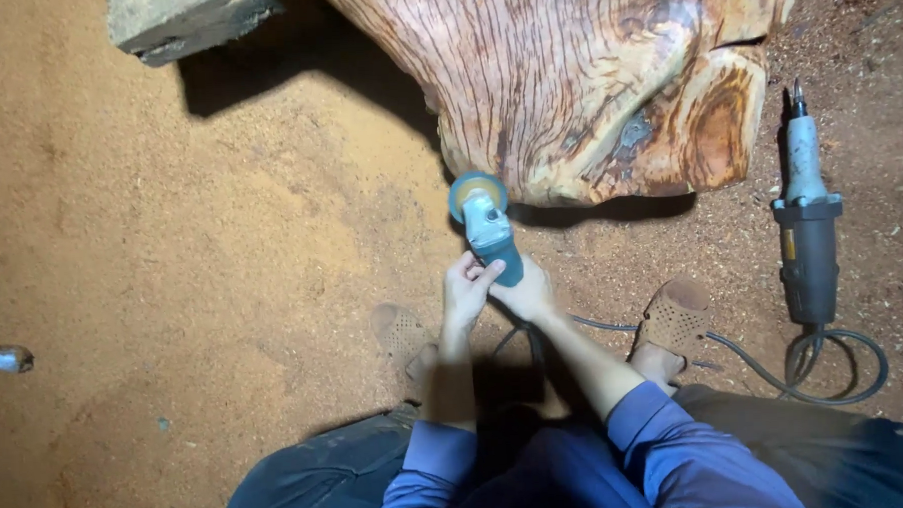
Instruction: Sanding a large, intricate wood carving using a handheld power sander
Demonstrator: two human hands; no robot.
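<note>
Teal angle grinder (491, 233) gripped w/ both hands: left hand (465, 292), right hand (525, 293) wrapped on body. Disc touching carved log (586, 89) lower edge, 12 o'clock. Surface partly smooth, cracks remain. Die grinder (807, 232) idle, 3 o'clock.

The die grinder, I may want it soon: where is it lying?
In the head view, the die grinder lies on the sawdust floor at the far right, beside the carved log, right of the person's right shoe.

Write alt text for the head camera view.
Seen from above, a person's left hand and right hand hold a teal angle grinder against a large carved log on a sawdust-covered floor. A grey die grinder lies corded at right.
</note>
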